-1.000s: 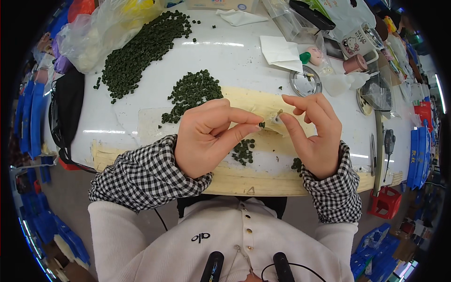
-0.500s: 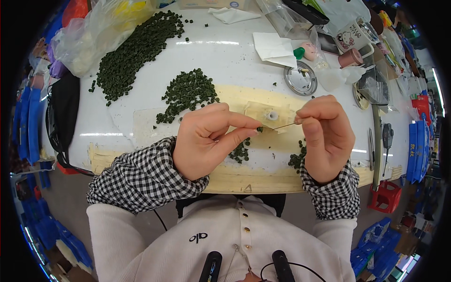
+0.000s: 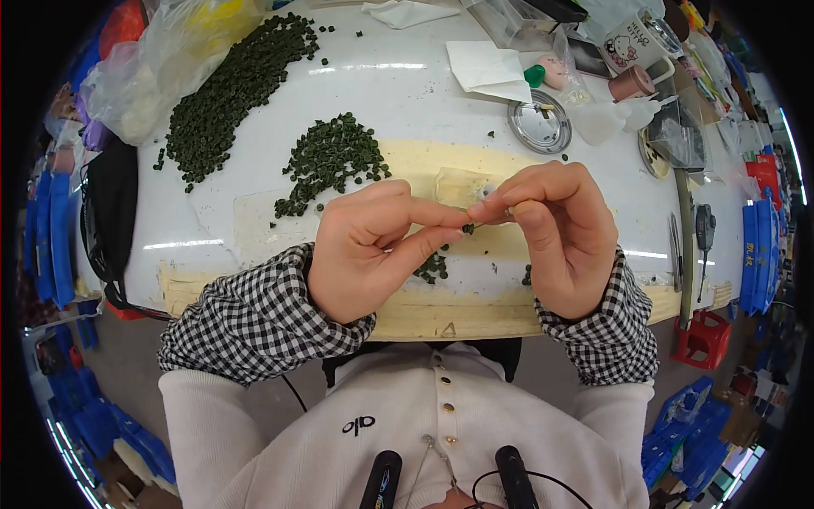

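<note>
Near the table's front, my left hand (image 3: 365, 250) is closed in a pinch on a small dark green piece (image 3: 468, 229) at its fingertips. My right hand (image 3: 570, 242) holds a thin needle-like rod (image 3: 492, 222), whose visible stretch runs toward that piece. The fingertips of both hands almost meet, and whether the rod passes through the piece is too small to tell. Behind the right fingers, a cream pad (image 3: 454, 185) is partly covered. A few loose green pieces (image 3: 432, 270) lie just beyond my left thumb.
A mid-sized heap of green pieces (image 3: 335, 157) and a larger one (image 3: 229, 102) spread to the left. Plastic bags (image 3: 140, 89) stand behind. Rightward are a round metal dish (image 3: 540, 127), white paper (image 3: 489, 72), a pink thread spool (image 3: 632, 83) and a dark-handled tool (image 3: 705, 225).
My right hand has moved left to my left fingertips, so less of the rod shows between the hands. The left hand keeps its pinch. The whole view has shifted slightly.
</note>
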Demonstrator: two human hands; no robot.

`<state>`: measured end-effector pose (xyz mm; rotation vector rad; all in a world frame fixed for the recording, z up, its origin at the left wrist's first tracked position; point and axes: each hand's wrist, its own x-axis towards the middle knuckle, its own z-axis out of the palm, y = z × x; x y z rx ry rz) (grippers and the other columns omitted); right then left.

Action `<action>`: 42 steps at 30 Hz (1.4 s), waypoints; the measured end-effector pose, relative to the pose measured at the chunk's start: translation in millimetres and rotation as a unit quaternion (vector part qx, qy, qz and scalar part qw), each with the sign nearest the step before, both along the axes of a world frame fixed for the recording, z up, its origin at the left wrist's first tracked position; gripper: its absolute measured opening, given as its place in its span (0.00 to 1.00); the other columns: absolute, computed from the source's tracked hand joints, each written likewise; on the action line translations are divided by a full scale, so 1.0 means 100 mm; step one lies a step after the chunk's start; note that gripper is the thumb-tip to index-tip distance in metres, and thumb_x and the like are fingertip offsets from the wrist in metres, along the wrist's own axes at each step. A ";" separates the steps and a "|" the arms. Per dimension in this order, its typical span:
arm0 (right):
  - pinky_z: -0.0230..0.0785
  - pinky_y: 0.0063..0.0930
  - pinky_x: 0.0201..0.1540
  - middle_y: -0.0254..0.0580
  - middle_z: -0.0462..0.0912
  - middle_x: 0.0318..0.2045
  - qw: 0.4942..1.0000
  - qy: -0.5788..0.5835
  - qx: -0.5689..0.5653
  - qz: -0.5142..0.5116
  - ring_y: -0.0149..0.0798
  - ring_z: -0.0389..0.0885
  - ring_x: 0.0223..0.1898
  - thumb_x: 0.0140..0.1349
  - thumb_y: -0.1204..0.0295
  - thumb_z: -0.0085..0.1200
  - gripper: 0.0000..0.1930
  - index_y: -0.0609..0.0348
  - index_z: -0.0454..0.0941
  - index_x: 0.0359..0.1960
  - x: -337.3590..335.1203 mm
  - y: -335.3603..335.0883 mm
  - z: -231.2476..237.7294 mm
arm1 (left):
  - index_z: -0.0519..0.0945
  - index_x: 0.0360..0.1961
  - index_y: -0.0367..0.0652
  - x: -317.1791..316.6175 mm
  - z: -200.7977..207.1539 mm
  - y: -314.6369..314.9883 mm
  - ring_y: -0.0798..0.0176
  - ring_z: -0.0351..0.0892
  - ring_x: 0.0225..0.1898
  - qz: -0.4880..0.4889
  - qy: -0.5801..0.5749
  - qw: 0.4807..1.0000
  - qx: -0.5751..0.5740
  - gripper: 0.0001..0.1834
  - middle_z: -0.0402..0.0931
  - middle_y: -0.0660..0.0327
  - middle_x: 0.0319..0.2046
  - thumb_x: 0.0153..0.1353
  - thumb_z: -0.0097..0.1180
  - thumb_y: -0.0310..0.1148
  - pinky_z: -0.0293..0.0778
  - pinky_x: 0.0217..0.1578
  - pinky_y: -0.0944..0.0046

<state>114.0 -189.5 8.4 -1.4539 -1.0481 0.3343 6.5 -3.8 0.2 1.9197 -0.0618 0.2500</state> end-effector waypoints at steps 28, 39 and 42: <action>0.71 0.20 0.35 0.45 0.78 0.38 0.993 0.061 -0.096 0.026 0.31 0.77 0.35 0.64 0.81 0.46 0.17 0.65 0.73 0.55 -0.14 -0.02 0.10 | 0.84 0.38 0.43 0.01 0.07 0.05 0.74 0.55 0.17 0.069 -0.060 0.996 0.013 0.10 0.63 0.69 0.16 0.53 0.62 0.23 0.52 0.19 0.71; 0.72 0.20 0.37 0.47 0.78 0.42 0.992 0.029 -0.107 0.056 0.32 0.78 0.35 0.62 0.83 0.48 0.20 0.66 0.70 0.57 -0.16 -0.02 0.04 | 0.84 0.38 0.43 -0.01 0.05 0.06 0.74 0.58 0.18 0.057 -0.048 0.997 0.022 0.09 0.63 0.68 0.16 0.55 0.61 0.23 0.55 0.20 0.71; 0.72 0.21 0.39 0.48 0.78 0.41 0.991 -0.049 -0.117 0.044 0.36 0.79 0.36 0.60 0.84 0.50 0.21 0.66 0.71 0.56 -0.15 -0.01 0.06 | 0.84 0.38 0.43 -0.02 0.03 0.04 0.74 0.58 0.19 0.063 -0.020 0.997 -0.028 0.09 0.63 0.69 0.16 0.55 0.61 0.23 0.55 0.20 0.71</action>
